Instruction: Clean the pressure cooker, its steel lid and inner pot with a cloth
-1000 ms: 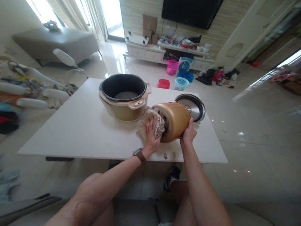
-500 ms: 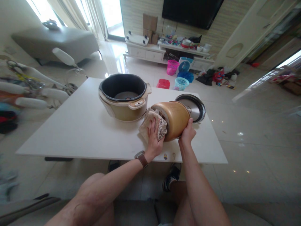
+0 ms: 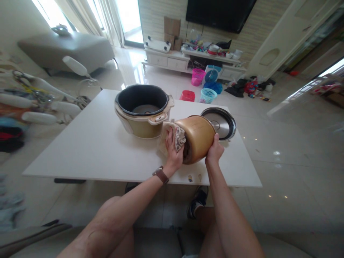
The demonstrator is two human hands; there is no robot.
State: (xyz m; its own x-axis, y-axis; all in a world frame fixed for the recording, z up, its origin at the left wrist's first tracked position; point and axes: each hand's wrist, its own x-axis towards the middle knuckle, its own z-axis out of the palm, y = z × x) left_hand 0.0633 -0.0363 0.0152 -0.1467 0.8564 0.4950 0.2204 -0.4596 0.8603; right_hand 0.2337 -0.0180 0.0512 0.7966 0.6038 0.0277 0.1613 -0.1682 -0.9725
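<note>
A gold inner pot [image 3: 198, 138] is tipped on its side above the table, its base turned to the left. My right hand [image 3: 215, 152] is closed on its rim at the right end. My left hand [image 3: 173, 154] presses a beige patterned cloth [image 3: 179, 139] against the pot's base; part of the base is hidden by cloth and fingers. Just left of these stands the rice cooker body [image 3: 139, 123], open at the top with a dark inside. Behind the pot a round metal lid [image 3: 222, 125] lies on the table, inner side up.
The white table [image 3: 80, 150] holds these things, with two small stickers [image 3: 190, 178] near its front edge. Beyond it on the floor are a red stool [image 3: 187, 95], a light-blue basket [image 3: 208, 95] and a pink basket [image 3: 198, 77]. A cluttered white cabinet [image 3: 168, 61] stands behind.
My left hand and the cloth have shifted slightly left across the pot's base, baring more of its dark edge. The pot has turned a little in my right hand.
</note>
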